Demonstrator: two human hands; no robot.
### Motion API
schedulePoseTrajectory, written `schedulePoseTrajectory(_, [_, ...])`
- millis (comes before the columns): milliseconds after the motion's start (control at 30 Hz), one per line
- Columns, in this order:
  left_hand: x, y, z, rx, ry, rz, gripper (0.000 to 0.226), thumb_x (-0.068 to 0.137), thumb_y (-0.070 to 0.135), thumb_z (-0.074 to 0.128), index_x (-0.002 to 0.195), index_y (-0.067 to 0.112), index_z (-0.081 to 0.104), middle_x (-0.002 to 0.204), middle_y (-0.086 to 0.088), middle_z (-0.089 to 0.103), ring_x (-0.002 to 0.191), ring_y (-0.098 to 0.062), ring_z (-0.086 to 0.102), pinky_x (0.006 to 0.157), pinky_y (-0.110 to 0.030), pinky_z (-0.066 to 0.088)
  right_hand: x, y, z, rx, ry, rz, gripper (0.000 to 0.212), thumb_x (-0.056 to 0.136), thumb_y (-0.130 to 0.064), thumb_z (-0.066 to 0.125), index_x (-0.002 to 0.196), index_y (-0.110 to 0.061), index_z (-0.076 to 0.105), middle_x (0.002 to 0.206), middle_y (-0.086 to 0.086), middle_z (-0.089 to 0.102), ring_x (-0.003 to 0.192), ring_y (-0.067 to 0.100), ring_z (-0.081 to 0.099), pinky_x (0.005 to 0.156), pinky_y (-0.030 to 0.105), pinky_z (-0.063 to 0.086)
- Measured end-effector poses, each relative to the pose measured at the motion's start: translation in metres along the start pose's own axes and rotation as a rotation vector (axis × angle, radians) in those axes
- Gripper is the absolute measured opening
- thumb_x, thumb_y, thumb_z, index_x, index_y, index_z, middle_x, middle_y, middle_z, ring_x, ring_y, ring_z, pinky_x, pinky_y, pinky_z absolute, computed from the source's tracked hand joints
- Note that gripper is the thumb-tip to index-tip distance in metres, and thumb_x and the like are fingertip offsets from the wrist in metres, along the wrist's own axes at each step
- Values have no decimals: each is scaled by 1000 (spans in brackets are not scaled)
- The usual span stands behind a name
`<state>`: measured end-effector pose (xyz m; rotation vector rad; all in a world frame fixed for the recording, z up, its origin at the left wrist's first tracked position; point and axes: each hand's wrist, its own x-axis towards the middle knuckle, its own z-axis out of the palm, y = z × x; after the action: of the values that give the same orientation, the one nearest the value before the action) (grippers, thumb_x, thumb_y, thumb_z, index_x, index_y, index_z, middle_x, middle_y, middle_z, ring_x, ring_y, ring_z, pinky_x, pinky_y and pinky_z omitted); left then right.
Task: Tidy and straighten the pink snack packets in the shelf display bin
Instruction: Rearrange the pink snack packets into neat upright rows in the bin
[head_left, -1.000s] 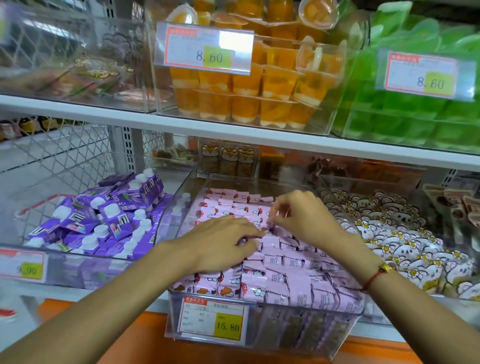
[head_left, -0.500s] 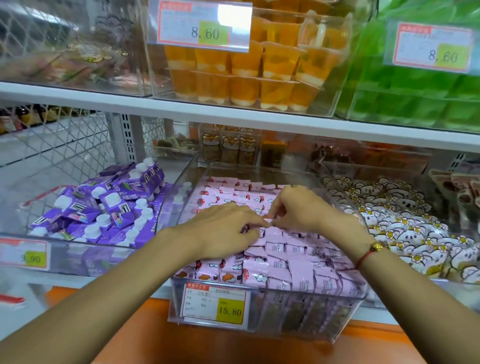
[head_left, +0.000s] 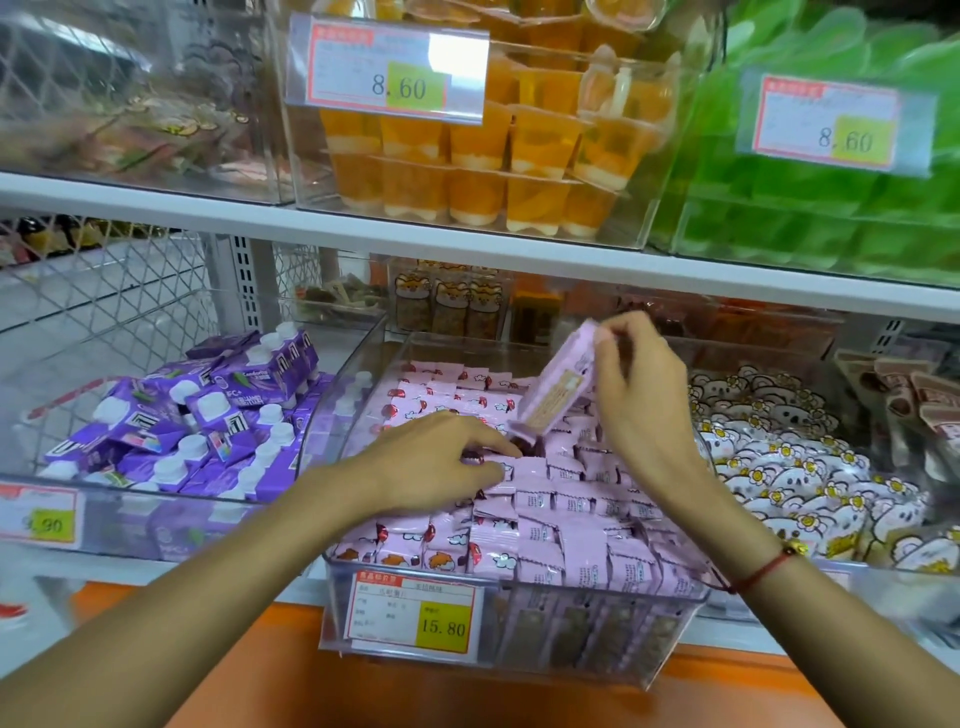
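A clear plastic display bin (head_left: 519, 618) on the lower shelf holds several pink snack packets (head_left: 582, 551), some lying face up, others standing in rows. My right hand (head_left: 644, 400) pinches the top of one pink packet (head_left: 558, 387) and holds it tilted above the pile, its back side toward me. My left hand (head_left: 436, 462) lies palm down on the packets at the bin's left middle, fingertips pressing on the pile just below the lifted packet. The packets under my left palm are hidden.
A bin of purple cartons (head_left: 197, 415) stands to the left and a bin of white bear-print packets (head_left: 810, 467) to the right. The white shelf board (head_left: 467, 239) above carries orange jelly cups (head_left: 467, 171) and green packs (head_left: 810, 208). An orange ledge (head_left: 467, 696) runs below.
My right hand has lifted one pink packet up out of the pile and tilted it. My left hand stays on the packets, shifted slightly. The camera view moved a little lower.
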<state>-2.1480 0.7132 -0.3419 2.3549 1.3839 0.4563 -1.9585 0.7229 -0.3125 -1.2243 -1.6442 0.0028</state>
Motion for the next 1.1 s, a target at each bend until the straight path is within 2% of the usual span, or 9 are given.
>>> schedulePoseTrajectory(67, [-1, 2, -2, -215, 127, -50, 38, 89, 38, 60, 127, 35, 56, 121, 10, 61, 100, -7, 59, 89, -28, 49, -4, -1, -9, 170, 80, 120, 17, 101, -24, 38, 92, -16, 51, 84, 7, 64, 72, 24, 64, 57, 41, 55])
schedulePoseTrajectory(133, [-2, 7, -5, -381, 303, -75, 50, 80, 49, 66, 126, 34, 53, 126, 15, 56, 110, -3, 54, 96, -33, 46, -6, 0, -14, 322, 67, 308, 18, 101, -24, 37, 91, -18, 51, 87, 11, 66, 74, 30, 66, 52, 35, 51])
schedulePoseTrajectory(233, [-7, 21, -7, -511, 410, 26, 63, 68, 56, 71, 123, 37, 49, 118, 24, 54, 100, 11, 54, 80, -16, 50, -9, -4, -14, 547, 28, 550, 17, 101, -18, 38, 91, -15, 52, 91, 13, 67, 72, 19, 65, 61, 25, 51])
schedulePoseTrajectory(367, [-10, 26, -4, -484, 469, 197, 38, 78, 29, 75, 112, 32, 60, 107, 20, 65, 100, 4, 59, 74, -13, 51, -9, -10, -11, 729, -34, 641, 21, 100, -13, 40, 105, 1, 55, 94, 15, 67, 82, 18, 69, 61, 17, 55])
schedulePoseTrajectory(500, [-6, 24, -10, -878, 412, -21, 8, 88, 27, 64, 95, 27, 69, 87, 11, 74, 79, 0, 69, 62, -14, 53, -6, -12, -17, 663, -129, 673, 32, 101, -33, 37, 93, -11, 59, 85, 6, 65, 69, 11, 65, 64, 24, 54])
schedulePoseTrajectory(600, [-2, 24, -14, -1135, 340, -243, 21, 91, 36, 58, 88, 17, 67, 78, 2, 75, 68, -8, 72, 50, -16, 53, -7, -12, -16, 516, -106, 556, 31, 100, -39, 35, 97, -18, 57, 94, 6, 65, 76, 15, 60, 71, 32, 48])
schedulePoseTrajectory(800, [-1, 31, -14, -968, 366, -274, 31, 92, 42, 54, 78, 18, 69, 70, 1, 74, 55, -5, 66, 45, -17, 45, -12, -20, -18, -5, -32, -5, 22, 91, -29, 54, 110, -20, 53, 96, -4, 53, 89, 13, 48, 74, 28, 40])
schedulePoseTrajectory(967, [-2, 29, -9, -636, 424, -161, 49, 89, 55, 50, 82, 11, 70, 61, 5, 61, 61, -10, 58, 69, -33, 44, -20, -22, -14, -308, -382, -334, 45, 89, -35, 56, 133, -25, 48, 123, -6, 45, 115, 12, 32, 90, 27, 26])
schedulePoseTrajectory(1100, [-3, 24, -5, -563, 406, -64, 57, 87, 69, 34, 89, 24, 69, 87, -10, 69, 84, -26, 65, 87, -51, 51, -19, -15, -14, -336, -352, -405, 35, 89, -31, 60, 123, -25, 54, 111, -5, 52, 103, 13, 38, 80, 29, 29])
